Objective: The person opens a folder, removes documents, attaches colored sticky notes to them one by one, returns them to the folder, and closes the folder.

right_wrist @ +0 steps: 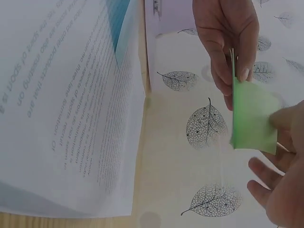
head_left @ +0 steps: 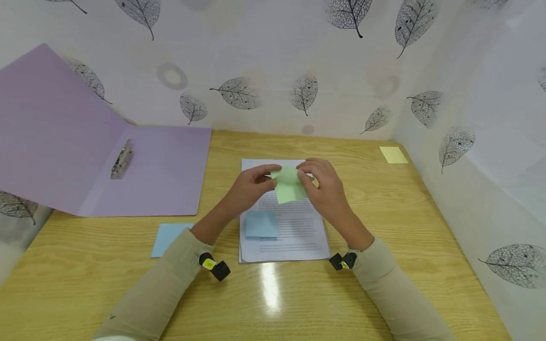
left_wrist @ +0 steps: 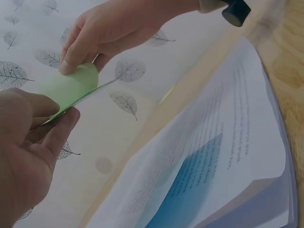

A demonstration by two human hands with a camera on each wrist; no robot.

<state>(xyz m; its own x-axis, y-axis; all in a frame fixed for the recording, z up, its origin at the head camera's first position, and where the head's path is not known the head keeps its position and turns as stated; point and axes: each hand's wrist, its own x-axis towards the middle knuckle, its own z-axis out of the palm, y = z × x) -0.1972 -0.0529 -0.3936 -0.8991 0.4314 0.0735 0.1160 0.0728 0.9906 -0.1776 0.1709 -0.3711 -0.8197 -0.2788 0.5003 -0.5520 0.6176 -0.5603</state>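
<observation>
A small green sticky note (head_left: pixel 291 187) is held up above a stack of printed sheets (head_left: pixel 294 227). My left hand (head_left: pixel 253 182) pinches its left edge between thumb and fingers. At the opposite side, my right hand (head_left: pixel 323 187) grips it with the thumb on the near face. The right wrist view shows the green note (right_wrist: pixel 256 116) nearly edge-on along one side, where thin layers show. A blue sticky note (head_left: pixel 261 224) lies on the lower left of the top printed page, below the left hand.
An open purple folder (head_left: pixel 166 170) with a metal clip (head_left: pixel 122 161) lies at the left, its cover raised. Another blue note (head_left: pixel 168 239) rests on the table (head_left: pixel 384 213) by the left sleeve. A yellow note (head_left: pixel 393 155) sits at the back right. Leaf-patterned sheeting (head_left: pixel 264 61) borders the table.
</observation>
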